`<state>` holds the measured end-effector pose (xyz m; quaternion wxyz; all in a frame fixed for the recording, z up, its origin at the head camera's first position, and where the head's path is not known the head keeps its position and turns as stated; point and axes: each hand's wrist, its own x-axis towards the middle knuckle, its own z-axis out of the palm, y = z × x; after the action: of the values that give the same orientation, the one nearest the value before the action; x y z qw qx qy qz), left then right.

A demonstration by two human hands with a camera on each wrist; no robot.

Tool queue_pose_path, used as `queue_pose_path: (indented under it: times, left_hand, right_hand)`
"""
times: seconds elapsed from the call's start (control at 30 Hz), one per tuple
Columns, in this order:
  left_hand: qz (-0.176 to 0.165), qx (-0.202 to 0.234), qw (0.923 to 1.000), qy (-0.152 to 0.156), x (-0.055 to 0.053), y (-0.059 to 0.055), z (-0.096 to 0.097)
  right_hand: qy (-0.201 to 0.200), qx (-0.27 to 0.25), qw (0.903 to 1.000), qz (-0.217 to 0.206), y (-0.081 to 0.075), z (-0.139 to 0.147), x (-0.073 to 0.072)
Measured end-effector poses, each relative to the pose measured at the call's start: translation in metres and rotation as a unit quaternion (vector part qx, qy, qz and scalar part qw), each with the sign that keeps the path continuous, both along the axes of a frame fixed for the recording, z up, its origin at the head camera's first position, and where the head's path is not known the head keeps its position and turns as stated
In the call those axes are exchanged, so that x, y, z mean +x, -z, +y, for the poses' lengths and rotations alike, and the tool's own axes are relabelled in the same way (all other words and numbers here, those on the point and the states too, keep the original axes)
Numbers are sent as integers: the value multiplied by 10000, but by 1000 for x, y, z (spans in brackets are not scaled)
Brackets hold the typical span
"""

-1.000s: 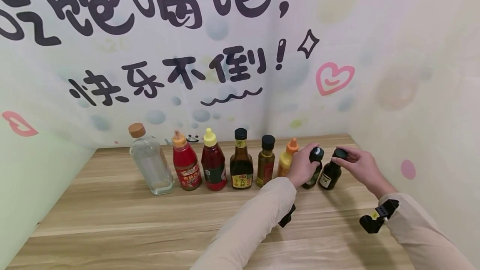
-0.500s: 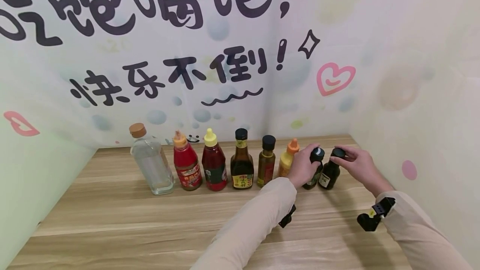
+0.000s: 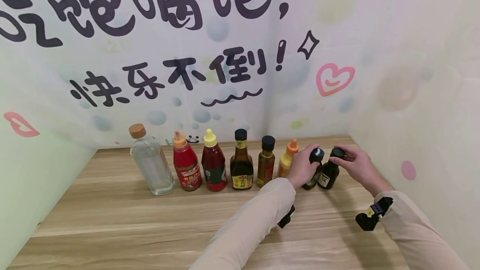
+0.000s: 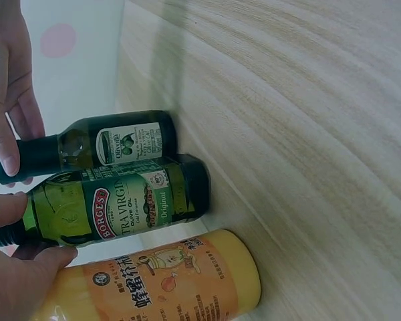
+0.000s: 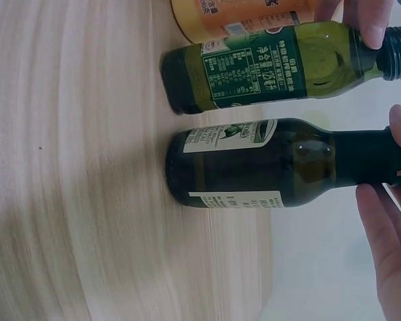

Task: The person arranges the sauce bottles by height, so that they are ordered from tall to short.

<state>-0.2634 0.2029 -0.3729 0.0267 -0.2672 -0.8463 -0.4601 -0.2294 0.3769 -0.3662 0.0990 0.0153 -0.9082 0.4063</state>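
At the right end of a row of bottles, my left hand (image 3: 302,166) holds the neck of a green Borges olive oil bottle (image 4: 123,204). My right hand (image 3: 359,166) pinches the dark cap and neck of an Olivoilà olive oil bottle (image 5: 247,167), thumb on one side and fingers on the other. Both bottles stand upright on the wooden table, side by side. In the left wrist view they look nearly touching, while the right wrist view shows a narrow gap. A yellow squeeze bottle with an orange label (image 4: 167,277) stands just left of the Borges bottle, partly behind my left hand.
Leftward along the row stand a small oil bottle (image 3: 266,163), a soy sauce-like bottle (image 3: 241,166), two red sauce bottles, one yellow-tipped (image 3: 213,166) and one orange-tipped (image 3: 186,168), and a clear glass bottle (image 3: 151,166). A printed cloth wall (image 3: 225,116) rises behind.
My right hand has shifted slightly left with the Olivoilà bottle, bringing it closer to the Borges bottle. My left hand keeps its hold and has barely moved.
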Motion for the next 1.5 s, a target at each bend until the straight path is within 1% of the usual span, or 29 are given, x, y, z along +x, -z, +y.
queue_pose_path:
  times: [0.2,0.5,0.73,0.93,1.03,1.17,1.27,1.37,1.5]
  left_hand:
    - [-14,-25,10000,11,0,0,0]
    - [-95,-114,9999,4,1,-2,-1]
    - [77,-251,9996,46,1,-3,-8]
    - [409,-255,9987,184,4,-4,-15]
    - [474,-219,9982,288,7,-4,-19]
    - [446,-186,9977,479,11,-2,-26]
    - [429,-359,9965,625,16,-4,-34]
    - [476,-600,9937,823,22,-9,-42]
    - [514,-790,9904,1014,27,-17,-54]
  right_hand:
    - [-32,-18,10000,-4,0,0,-1]
    - [-102,-10,9999,4,1,1,-1]
    - [-294,-24,9994,-155,-3,-2,1]
    - [-319,67,9994,-154,-10,0,7]
    - [-297,129,9995,-51,-12,3,10]
    - [-284,151,9994,101,-14,6,14]
    - [-240,180,9994,179,-15,9,18]
    - [-152,284,9992,248,-16,11,22]
    - [-70,338,9989,321,-17,14,25]
